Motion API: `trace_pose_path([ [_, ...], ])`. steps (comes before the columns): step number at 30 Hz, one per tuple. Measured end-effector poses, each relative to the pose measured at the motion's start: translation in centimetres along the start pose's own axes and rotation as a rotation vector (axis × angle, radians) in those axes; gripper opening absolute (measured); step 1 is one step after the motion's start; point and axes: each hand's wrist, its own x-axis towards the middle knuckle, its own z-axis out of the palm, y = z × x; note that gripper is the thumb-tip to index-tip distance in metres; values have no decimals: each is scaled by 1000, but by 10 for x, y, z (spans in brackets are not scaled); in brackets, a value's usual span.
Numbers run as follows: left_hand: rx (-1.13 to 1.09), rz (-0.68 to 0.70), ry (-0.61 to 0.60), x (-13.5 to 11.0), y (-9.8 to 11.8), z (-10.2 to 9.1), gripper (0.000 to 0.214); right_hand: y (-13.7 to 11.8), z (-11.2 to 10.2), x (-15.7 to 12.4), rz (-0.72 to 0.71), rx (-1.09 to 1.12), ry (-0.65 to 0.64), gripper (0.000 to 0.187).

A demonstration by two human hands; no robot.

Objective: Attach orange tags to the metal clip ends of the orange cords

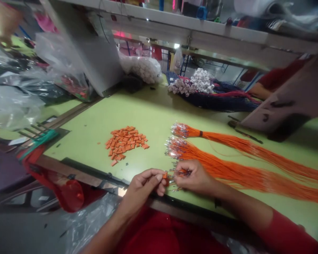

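Near the front edge of the green tabletop, my left hand [149, 181] pinches a small orange connector housing [165, 175] between thumb and fingers. My right hand [192, 176] is closed around an orange wire close to its metal terminal, which points left at the housing. Whether the terminal sits inside the housing I cannot tell. Just behind and under my right hand spreads a loose bundle of orange wires [217, 162] with metal terminals at the left end. Left of the wires lies a loose pile of orange connector housings [125, 141].
A second orange wire bundle [222, 137], tied with a dark band, lies behind. Farther back are dark wires with white connectors [198, 83] and a plastic bag of white parts [144, 67]. A red holder [71, 194] hangs at the left edge. Another person's arm [265, 88] shows at right.
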Motion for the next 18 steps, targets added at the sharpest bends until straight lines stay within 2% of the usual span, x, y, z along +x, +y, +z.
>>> trace_pose_path([
  [4,126,65,26,-3,0,1,25,-3,0,1,-46,-71,26,7],
  [8,220,99,101,-6,-6,3,27,-3,2,3,-68,-110,72,8],
  [11,188,86,144,-8,-14,6,29,0,5,2,-92,-127,117,9],
  [14,156,73,164,-9,-20,10,31,2,7,2,-108,-86,103,8],
  [18,121,64,160,-8,-22,12,33,4,6,1,-21,27,42,9],
])
